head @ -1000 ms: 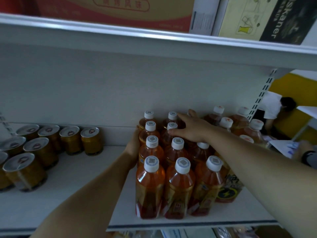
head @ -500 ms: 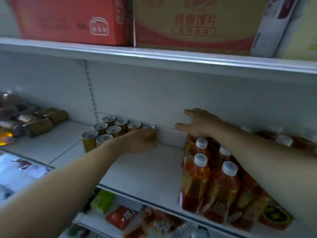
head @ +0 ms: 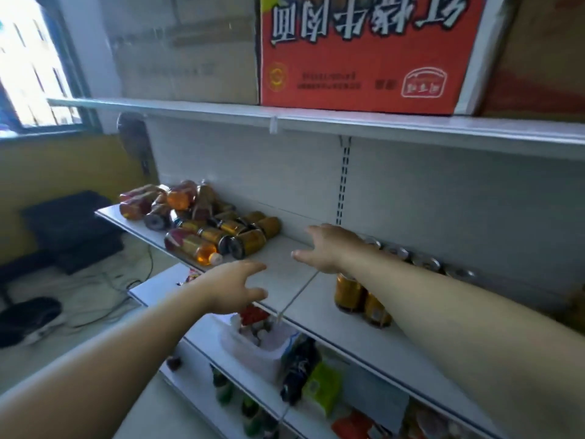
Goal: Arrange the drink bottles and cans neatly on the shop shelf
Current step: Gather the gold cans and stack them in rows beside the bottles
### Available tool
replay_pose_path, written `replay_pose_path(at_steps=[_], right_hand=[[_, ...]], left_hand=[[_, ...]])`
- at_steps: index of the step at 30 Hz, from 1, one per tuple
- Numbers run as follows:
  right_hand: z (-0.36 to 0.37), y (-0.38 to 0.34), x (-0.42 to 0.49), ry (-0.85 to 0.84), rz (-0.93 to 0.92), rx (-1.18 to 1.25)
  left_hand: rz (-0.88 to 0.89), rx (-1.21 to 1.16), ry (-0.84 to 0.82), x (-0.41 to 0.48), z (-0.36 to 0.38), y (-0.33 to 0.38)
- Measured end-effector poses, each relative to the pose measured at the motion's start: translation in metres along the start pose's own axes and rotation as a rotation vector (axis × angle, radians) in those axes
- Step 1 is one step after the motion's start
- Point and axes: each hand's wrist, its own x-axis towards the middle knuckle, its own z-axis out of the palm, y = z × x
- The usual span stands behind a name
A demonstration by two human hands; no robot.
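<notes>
A jumbled pile of gold cans [head: 250,237] and tea bottles [head: 193,248] lies on its side at the left end of the white shelf [head: 319,299]. Upright gold cans [head: 351,291] stand in rows on the right, partly hidden behind my right forearm. My left hand [head: 235,288] hovers over the shelf's front edge, fingers spread, holding nothing. My right hand [head: 329,248] reaches over the bare middle of the shelf, fingers extended toward the pile, also holding nothing.
A red carton [head: 364,55] and brown boxes sit on the shelf above. Lower shelves hold snack packets [head: 323,386] and a plastic bag [head: 253,343]. To the left are a window, a black box [head: 69,223] and cables on the floor.
The view has swung left, away from the upright tea bottles. Both hands left the bottles and upright cans and now reach leftward toward the toppled pile.
</notes>
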Motion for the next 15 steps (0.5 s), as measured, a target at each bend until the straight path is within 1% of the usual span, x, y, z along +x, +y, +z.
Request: replay_pose_path(at_steps=[4, 10, 13, 15], right_hand=[[0.018, -0.055, 0.052, -0.030, -0.046, -0.007], [0.056, -0.090, 0.146, -0.062, -0.065, 0.008], [0.076, -0.098, 0.193, -0.067, -0.024, 0.058], [0.090, -0.100, 0.216, -0.061, 0.044, 0.108]], left_hand=[[-0.109, -0.001, 0.010, 0.009, -0.010, -0.080], [-0.187, 0.025, 0.062, 0.057, -0.017, -0.166], [-0.195, 0.070, 0.075, 0.090, -0.021, -0.201], [-0.171, 0.130, 0.060, 0.112, -0.024, -0.221]])
